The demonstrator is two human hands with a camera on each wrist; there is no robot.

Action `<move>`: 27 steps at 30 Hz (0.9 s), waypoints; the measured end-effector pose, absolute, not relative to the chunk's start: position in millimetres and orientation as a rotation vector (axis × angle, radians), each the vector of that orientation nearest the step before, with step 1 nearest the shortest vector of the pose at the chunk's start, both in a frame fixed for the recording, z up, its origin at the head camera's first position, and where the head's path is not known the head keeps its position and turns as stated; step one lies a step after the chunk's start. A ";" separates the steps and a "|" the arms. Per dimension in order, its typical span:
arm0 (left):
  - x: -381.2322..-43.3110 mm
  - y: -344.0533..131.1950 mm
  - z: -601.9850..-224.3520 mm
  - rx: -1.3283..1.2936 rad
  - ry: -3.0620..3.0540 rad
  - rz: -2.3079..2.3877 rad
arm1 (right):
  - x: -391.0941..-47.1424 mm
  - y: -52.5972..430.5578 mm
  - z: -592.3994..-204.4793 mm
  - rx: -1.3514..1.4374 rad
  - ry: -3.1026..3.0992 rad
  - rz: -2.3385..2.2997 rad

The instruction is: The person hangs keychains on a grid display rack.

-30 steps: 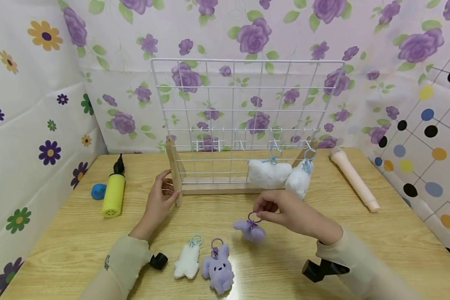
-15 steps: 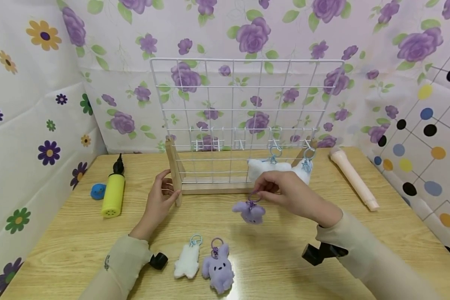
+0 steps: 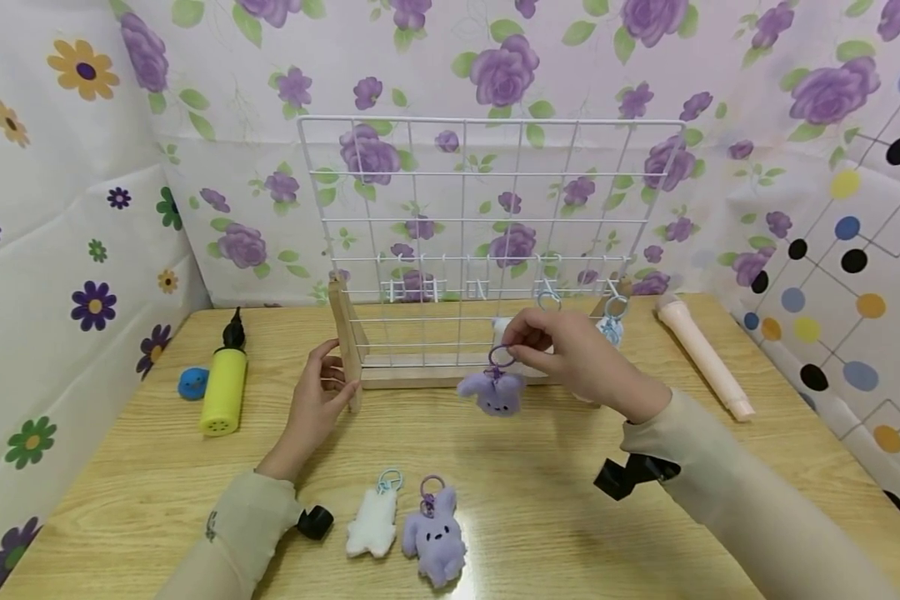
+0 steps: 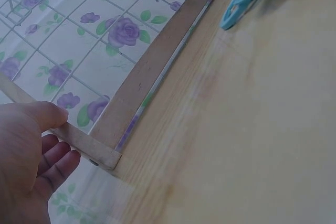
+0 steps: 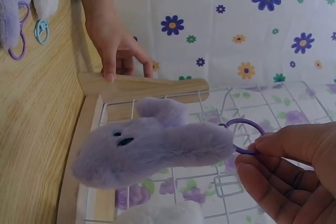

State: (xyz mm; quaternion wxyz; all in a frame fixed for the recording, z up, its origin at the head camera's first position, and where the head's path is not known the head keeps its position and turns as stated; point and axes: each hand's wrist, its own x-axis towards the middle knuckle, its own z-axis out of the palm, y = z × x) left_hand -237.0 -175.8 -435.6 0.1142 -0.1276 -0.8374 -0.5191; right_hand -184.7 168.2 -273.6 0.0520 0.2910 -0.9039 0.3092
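My right hand (image 3: 570, 350) pinches the purple ring (image 5: 245, 121) of a purple plush bunny keychain (image 3: 498, 397) between thumb and fingers. The bunny dangles above the table, before the lower part of a white wire grid rack (image 3: 487, 221). Around the rack's left wooden leg (image 3: 348, 342) my left hand (image 3: 317, 396) holds on, thumb on one side, fingers on the other. Two white plush keychains hang from hooks at the rack's right; the right hand partly hides both. A white plush keychain (image 3: 372, 523) and another purple bunny keychain (image 3: 436, 540) lie on the table in front.
A yellow hand pump (image 3: 224, 392) with a black nozzle lies at the left, beside a small blue ball-like toy (image 3: 192, 383). To the right of the rack is a pale pink tube-shaped thing (image 3: 705, 357). White hooks (image 3: 412, 290) sit on the grid. Patterned cloth stands behind.
My right hand has lifted the purple bunny keychain up and forward toward the rack, now covering much of the hanging white plushes. My left hand stays on the wooden leg.
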 end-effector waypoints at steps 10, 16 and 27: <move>-238.6 -176.8 -436.6 -0.366 -2.461 -1.505 | -197.2 160.2 -264.0 0.813 -2.695 0.949; -239.0 -176.1 -436.3 -0.367 -2.467 -1.500 | -204.1 158.6 -261.8 0.765 -2.674 0.973; -237.8 -176.0 -435.4 -0.371 -2.463 -1.495 | -214.1 156.0 -260.9 0.693 -2.668 0.971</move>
